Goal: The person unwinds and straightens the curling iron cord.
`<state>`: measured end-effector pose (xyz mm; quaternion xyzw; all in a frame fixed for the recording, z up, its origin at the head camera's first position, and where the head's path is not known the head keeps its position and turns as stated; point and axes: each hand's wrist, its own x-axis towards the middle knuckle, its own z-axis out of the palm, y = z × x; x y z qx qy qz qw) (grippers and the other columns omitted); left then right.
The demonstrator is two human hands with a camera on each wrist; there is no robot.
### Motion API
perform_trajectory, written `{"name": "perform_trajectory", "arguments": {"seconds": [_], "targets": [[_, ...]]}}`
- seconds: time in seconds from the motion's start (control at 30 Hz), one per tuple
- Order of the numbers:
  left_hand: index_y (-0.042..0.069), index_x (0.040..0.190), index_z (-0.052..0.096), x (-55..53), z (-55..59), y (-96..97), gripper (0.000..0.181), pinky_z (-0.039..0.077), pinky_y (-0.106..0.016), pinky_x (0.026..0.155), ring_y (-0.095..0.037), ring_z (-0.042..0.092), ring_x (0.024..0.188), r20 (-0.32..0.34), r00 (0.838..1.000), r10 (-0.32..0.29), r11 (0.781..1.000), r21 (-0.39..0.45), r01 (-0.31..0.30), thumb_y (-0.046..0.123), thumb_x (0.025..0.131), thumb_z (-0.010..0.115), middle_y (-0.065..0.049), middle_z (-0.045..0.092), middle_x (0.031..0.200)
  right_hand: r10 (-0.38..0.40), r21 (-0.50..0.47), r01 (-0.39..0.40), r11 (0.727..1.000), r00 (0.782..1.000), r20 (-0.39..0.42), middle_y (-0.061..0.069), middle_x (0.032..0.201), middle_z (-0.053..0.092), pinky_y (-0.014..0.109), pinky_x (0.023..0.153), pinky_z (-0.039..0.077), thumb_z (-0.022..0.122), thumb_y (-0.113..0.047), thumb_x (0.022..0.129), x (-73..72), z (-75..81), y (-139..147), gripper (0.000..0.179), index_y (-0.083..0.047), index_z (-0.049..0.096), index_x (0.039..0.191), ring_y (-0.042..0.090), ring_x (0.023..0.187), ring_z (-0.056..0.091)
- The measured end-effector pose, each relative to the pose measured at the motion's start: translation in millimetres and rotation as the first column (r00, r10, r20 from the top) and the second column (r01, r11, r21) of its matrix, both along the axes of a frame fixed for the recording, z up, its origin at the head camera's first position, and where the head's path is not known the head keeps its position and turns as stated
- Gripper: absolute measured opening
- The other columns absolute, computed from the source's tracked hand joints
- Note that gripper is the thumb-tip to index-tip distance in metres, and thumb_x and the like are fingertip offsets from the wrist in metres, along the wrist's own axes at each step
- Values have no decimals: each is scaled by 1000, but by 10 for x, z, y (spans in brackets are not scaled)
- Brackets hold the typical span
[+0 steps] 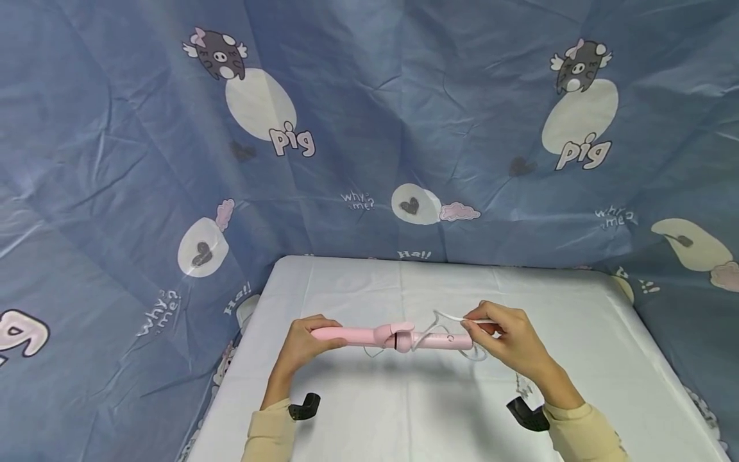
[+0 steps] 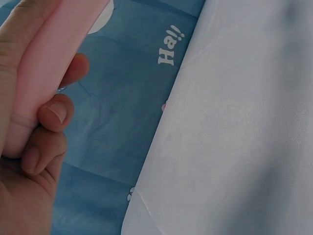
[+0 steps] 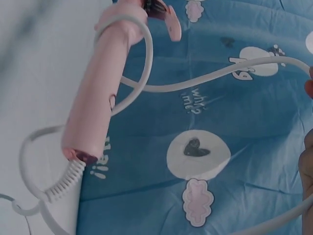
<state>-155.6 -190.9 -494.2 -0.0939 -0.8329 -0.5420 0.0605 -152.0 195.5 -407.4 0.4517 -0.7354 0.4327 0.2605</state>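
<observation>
A pink curling iron (image 1: 358, 335) is held up above the white table, lying roughly level in the head view. My left hand (image 1: 308, 343) grips its barrel end, with the fingers curled round it in the left wrist view (image 2: 49, 117). The handle (image 3: 93, 98) points toward my right hand, its clamp lever (image 3: 172, 24) near the middle. A white cord (image 3: 205, 78) leaves the handle end through a ribbed sleeve and loops round the handle. My right hand (image 1: 508, 333) pinches this cord between thumb and fingers, just right of the handle; only its edge shows in the right wrist view.
The white table (image 1: 346, 289) lies below both hands, with soft shadows on it. A blue printed cloth (image 1: 369, 128) hangs behind and at the sides. Black wrist mounts (image 1: 526, 416) sit at both sleeves. A thin chain (image 1: 522, 385) shows by the right wrist.
</observation>
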Motion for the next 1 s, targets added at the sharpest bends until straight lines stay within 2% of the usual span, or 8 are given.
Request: {"name": "perform_trajectory", "arguments": {"seconds": [0.17, 0.4, 0.7, 0.87, 1.0], "targets": [[30, 86, 75, -96, -243, -62, 33, 47, -27, 65, -13, 60, 74, -31, 999, -16, 1000, 2, 16, 40, 57, 89, 8, 70, 84, -38, 11, 38, 999, 999, 13, -5, 74, 64, 9, 51, 36, 71, 21, 63, -84, 4, 37, 38, -10, 65, 85, -4, 56, 44], [28, 86, 75, -94, -276, -67, 33, 45, -26, 63, -11, 58, 71, -47, 998, -46, 999, -3, 46, 37, 58, 89, 7, 70, 80, -59, 23, 58, 998, 998, 35, -5, 75, 65, 9, 55, 40, 71, 19, 66, -153, 0, 49, 38, -12, 66, 87, -3, 58, 48], [27, 86, 76, -83, -271, -65, 32, 46, -26, 63, -12, 58, 72, -32, 999, -36, 999, 25, 37, 33, 58, 90, 4, 70, 81, -96, 30, 93, 995, 983, 155, 2, 81, 69, 12, 61, 48, 69, 16, 75, -245, -36, 89, 28, -9, 65, 87, 0, 69, 60], [25, 86, 76, -87, -266, -60, 33, 46, -26, 62, -12, 58, 71, -52, 998, -42, 998, 35, 44, 31, 58, 90, 3, 70, 80, -134, 71, 124, 990, 977, 166, 3, 79, 69, 11, 61, 47, 70, 14, 75, -335, -81, 105, 26, -9, 66, 87, 0, 68, 59], [25, 87, 76, -78, -260, -63, 33, 46, -26, 62, -11, 58, 70, -70, 997, -39, 999, 30, 42, 32, 58, 90, 4, 70, 80, -166, 111, 150, 983, 973, 161, 4, 77, 68, 11, 58, 45, 69, 13, 76, -369, -44, 83, 20, -4, 65, 85, 3, 63, 57]]}}
